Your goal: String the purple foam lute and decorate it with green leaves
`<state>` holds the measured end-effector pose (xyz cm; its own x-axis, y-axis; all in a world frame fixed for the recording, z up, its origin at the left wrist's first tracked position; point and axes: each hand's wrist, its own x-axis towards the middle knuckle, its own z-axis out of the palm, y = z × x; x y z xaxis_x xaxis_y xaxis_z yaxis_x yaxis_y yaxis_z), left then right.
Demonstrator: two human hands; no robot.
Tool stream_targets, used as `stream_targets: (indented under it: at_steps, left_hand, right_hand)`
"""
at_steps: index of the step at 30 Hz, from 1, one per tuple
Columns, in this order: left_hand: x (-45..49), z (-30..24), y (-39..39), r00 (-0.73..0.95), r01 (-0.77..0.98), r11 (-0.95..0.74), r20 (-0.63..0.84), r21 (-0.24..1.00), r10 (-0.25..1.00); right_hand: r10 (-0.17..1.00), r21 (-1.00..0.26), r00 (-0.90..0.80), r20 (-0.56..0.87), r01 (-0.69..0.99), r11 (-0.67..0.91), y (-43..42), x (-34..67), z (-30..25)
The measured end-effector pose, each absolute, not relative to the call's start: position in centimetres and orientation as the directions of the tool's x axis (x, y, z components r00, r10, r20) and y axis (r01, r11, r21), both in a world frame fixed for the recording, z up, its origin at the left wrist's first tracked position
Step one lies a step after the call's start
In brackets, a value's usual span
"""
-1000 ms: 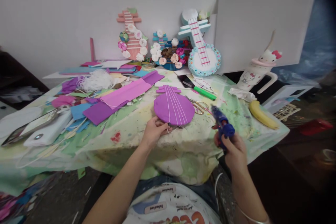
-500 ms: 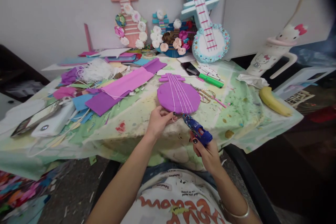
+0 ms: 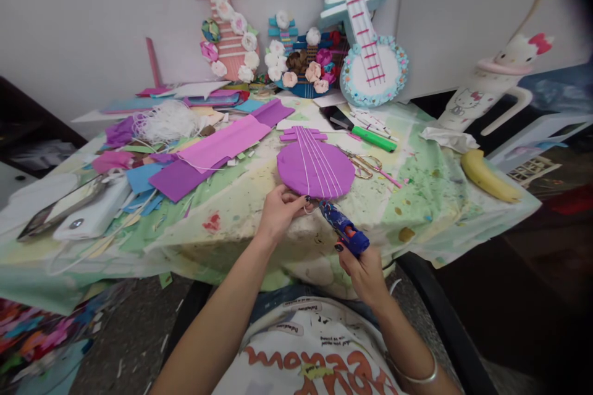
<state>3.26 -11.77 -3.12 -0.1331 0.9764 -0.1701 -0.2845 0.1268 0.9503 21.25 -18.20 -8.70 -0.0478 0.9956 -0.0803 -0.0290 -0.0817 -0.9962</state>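
The purple foam guitar (image 3: 315, 165), a flat round body with a short barred neck and white strings stretched lengthwise, lies on the paint-spattered cloth (image 3: 417, 197) just beyond both hands. The left hand (image 3: 278, 213) pinches its near rim, fingers closed on the edge by the string ends. The right hand (image 3: 364, 268) is wrapped around a blue glue gun (image 3: 345, 231), glossy plastic, whose nozzle points up at that same near rim.

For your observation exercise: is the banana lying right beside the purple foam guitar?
No: the banana lies far off near the table's right edge, while the purple guitar sits mid-table with scissors next to it.
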Motion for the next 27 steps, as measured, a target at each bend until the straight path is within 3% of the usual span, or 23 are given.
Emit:
stream_targets:
  at_steps: [3, 6, 27]
  left_hand:
    - [3.26, -3.15, -11.77, -0.135, -0.280, 0.130, -0.173, 0.951, 0.976]
    - [3.28, -3.06, -11.80, -0.141, -0.275, 0.139, -0.183, 0.951, 0.973]
    - [3.24, -3.14, -11.85, -0.125, -0.251, 0.117, -0.152, 0.961, 0.980]
  right_hand:
    - [0.995, -0.979, -0.079, 0.061, 0.189, 0.075, -18.23, 21.18, -8.79]
    - [0.990, -0.953, -0.092, 0.110, 0.272, 0.131, -18.24, 21.14, -8.95]
    - [0.987, -0.945, -0.096, 0.132, 0.287, 0.154, -18.28, 21.15, -9.50]
